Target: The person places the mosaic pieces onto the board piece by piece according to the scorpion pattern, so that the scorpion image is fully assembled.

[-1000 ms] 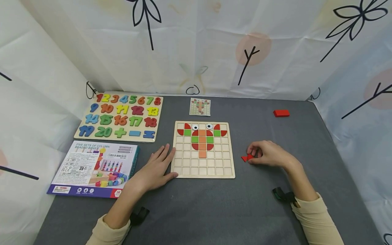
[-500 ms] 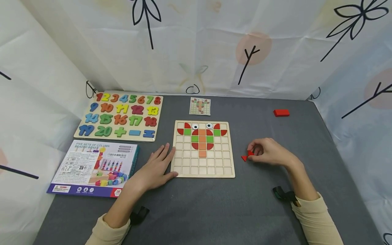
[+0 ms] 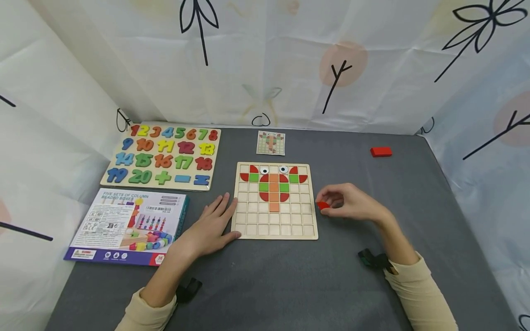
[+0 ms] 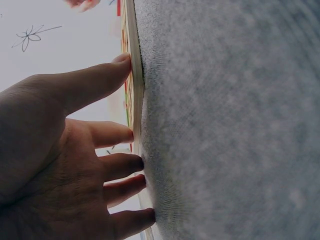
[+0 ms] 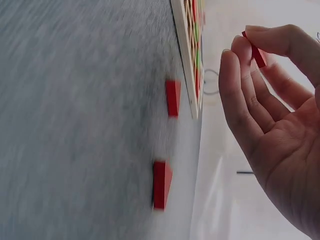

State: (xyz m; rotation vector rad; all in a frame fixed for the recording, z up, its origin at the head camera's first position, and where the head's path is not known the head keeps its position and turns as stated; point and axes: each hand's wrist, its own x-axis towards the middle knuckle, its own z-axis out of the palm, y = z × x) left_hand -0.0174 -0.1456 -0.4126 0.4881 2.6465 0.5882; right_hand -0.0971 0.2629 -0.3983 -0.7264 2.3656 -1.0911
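Observation:
My right hand (image 3: 352, 202) pinches a small red tile (image 5: 257, 52) between thumb and fingertips, raised off the table beside the right edge of the wooden grid board (image 3: 252, 230). Red, green and orange tiles and two eye tiles form a figure on the board's upper part. With fingers spread, my left hand (image 3: 209, 230) rests at the board's left side; its thumb and a fingertip touch the edge in the left wrist view. Two red pieces lie on the table in the right wrist view, a nearer block (image 5: 161, 185) and another (image 5: 173, 98). The held tile's exact shape is unclear.
A small pattern card (image 3: 270, 143) lies behind the board. A red rectangular block (image 3: 381, 151) sits at the far right. On the left are a number puzzle board (image 3: 105, 177) and a printed box (image 3: 128, 227). White printed cloth (image 3: 265, 59) hangs behind the table.
My right hand has lifted the red tile and carried it left to the board's right edge. The red triangle beside it no longer shows in the head view. My left hand has stayed still.

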